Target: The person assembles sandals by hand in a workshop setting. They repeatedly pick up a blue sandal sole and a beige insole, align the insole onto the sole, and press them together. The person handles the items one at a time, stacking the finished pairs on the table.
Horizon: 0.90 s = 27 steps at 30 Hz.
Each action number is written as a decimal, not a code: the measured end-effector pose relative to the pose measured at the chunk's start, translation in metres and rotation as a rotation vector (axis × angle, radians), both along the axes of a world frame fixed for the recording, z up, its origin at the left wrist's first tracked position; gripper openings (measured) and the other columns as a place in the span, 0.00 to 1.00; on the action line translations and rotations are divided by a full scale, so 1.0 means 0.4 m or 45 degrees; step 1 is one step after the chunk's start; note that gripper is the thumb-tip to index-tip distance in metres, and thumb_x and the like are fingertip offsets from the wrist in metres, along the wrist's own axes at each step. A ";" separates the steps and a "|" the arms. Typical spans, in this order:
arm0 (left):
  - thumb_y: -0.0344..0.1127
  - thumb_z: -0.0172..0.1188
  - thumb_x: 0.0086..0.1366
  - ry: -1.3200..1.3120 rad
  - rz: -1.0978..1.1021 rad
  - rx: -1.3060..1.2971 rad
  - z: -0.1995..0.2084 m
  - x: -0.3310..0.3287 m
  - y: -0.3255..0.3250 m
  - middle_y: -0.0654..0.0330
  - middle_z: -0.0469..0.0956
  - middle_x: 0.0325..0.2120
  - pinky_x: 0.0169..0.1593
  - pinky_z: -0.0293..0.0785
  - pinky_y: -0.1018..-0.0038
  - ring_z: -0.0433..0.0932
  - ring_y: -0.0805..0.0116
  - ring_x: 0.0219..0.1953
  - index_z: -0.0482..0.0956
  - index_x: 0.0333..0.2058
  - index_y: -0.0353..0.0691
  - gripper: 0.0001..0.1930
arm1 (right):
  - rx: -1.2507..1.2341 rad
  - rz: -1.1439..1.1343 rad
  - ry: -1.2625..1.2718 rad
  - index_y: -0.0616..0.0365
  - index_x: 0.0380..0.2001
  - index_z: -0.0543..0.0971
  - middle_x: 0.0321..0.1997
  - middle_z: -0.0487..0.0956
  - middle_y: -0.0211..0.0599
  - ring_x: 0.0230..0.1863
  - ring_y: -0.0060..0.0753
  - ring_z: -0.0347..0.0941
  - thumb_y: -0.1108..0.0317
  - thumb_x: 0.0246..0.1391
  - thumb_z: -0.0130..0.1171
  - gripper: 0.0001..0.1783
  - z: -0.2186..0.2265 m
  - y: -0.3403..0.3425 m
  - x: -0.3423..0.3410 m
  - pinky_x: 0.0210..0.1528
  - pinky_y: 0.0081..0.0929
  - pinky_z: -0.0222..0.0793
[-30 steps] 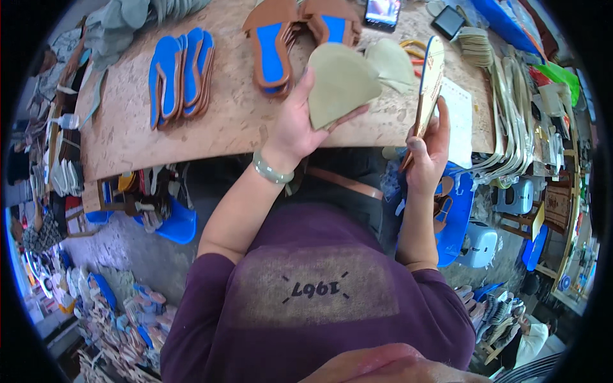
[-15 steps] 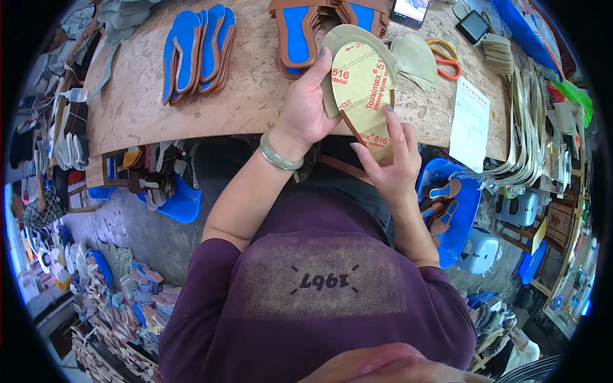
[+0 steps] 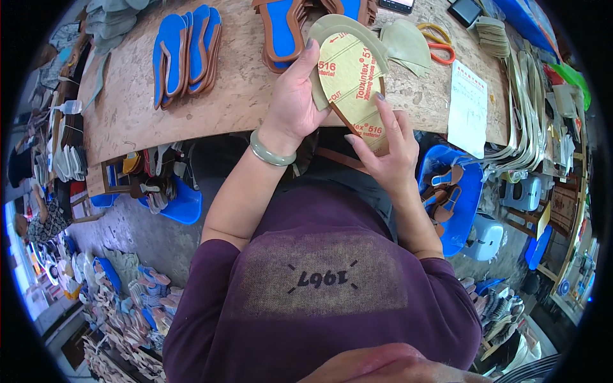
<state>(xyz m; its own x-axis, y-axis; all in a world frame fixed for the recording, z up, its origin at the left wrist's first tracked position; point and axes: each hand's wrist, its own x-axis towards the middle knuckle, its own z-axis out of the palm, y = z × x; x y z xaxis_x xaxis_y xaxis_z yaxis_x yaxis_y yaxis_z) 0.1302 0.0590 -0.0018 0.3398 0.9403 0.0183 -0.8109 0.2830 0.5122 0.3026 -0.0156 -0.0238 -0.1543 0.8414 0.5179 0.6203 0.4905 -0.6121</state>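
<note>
Above the table's front edge I hold a shoe insole (image 3: 350, 75), its pale yellow printed underside up and a brown rim along its lower part. My left hand (image 3: 292, 101) is closed on the insole's left side, thumb along the edge. A grey-green curved sheet (image 3: 317, 89) shows around the insole's wide end, partly behind it. My right hand (image 3: 391, 142) pinches the narrow lower end, thumb on the left edge and forefinger on the right. The fingers behind the insole are hidden.
On the wooden table (image 3: 236, 83) lie blue-and-brown insoles (image 3: 198, 48), more insoles (image 3: 283, 29), grey-green cut pieces (image 3: 407, 45), scissors (image 3: 440, 51), a paper sheet (image 3: 468, 108) and a phone (image 3: 399, 5). A blue bin (image 3: 463, 210) with sandals stands below, right.
The view has shifted slightly, so table items sit a little higher and further left. Both hands keep their hold on the insole, with the right forefinger and thumb barely moved.
</note>
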 end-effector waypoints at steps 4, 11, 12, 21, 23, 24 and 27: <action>0.49 0.34 0.75 0.005 -0.011 -0.004 0.006 -0.002 -0.002 0.49 0.66 0.59 0.64 0.66 0.58 0.67 0.56 0.61 0.58 0.62 0.34 0.27 | -0.012 0.005 -0.026 0.62 0.58 0.70 0.37 0.74 0.43 0.35 0.37 0.74 0.67 0.36 0.75 0.42 0.006 0.002 0.005 0.37 0.30 0.73; 0.48 0.36 0.75 -0.026 -0.023 0.001 0.005 -0.006 -0.003 0.49 0.67 0.58 0.62 0.68 0.58 0.69 0.56 0.60 0.59 0.61 0.34 0.26 | 0.080 0.023 0.027 0.55 0.59 0.70 0.33 0.74 0.40 0.27 0.36 0.73 0.62 0.38 0.74 0.42 -0.006 0.012 0.004 0.28 0.30 0.73; 0.48 0.36 0.75 -0.023 -0.019 -0.002 0.006 -0.006 -0.004 0.49 0.68 0.58 0.62 0.68 0.58 0.69 0.56 0.60 0.59 0.61 0.34 0.26 | 0.072 0.026 0.031 0.56 0.59 0.70 0.33 0.74 0.40 0.27 0.36 0.73 0.62 0.38 0.74 0.42 -0.004 0.011 0.005 0.29 0.30 0.73; 0.46 0.37 0.75 -0.056 -0.010 -0.001 0.007 -0.009 -0.003 0.49 0.68 0.57 0.62 0.68 0.58 0.69 0.56 0.59 0.60 0.60 0.33 0.25 | 0.106 0.023 0.026 0.55 0.59 0.70 0.33 0.74 0.40 0.28 0.36 0.74 0.63 0.38 0.73 0.41 0.001 0.016 -0.002 0.29 0.30 0.73; 0.46 0.37 0.75 -0.064 -0.006 0.003 0.005 -0.009 -0.001 0.49 0.67 0.57 0.63 0.67 0.58 0.69 0.56 0.60 0.60 0.60 0.33 0.25 | -0.009 0.015 0.005 0.59 0.59 0.70 0.35 0.73 0.41 0.32 0.36 0.73 0.66 0.38 0.74 0.41 0.007 0.006 -0.002 0.34 0.29 0.72; 0.46 0.37 0.75 -0.053 -0.004 -0.007 0.007 -0.010 -0.002 0.49 0.67 0.57 0.63 0.67 0.58 0.68 0.56 0.60 0.60 0.60 0.33 0.25 | -0.068 0.013 -0.004 0.61 0.59 0.70 0.35 0.73 0.41 0.34 0.36 0.73 0.68 0.38 0.74 0.41 0.011 0.003 -0.001 0.37 0.28 0.71; 0.46 0.37 0.75 -0.050 -0.002 -0.026 0.009 -0.012 -0.003 0.49 0.67 0.57 0.63 0.67 0.58 0.68 0.57 0.60 0.60 0.60 0.33 0.25 | 0.032 -0.001 -0.049 0.52 0.59 0.71 0.32 0.73 0.38 0.28 0.35 0.74 0.63 0.38 0.73 0.41 0.015 0.013 -0.003 0.29 0.30 0.73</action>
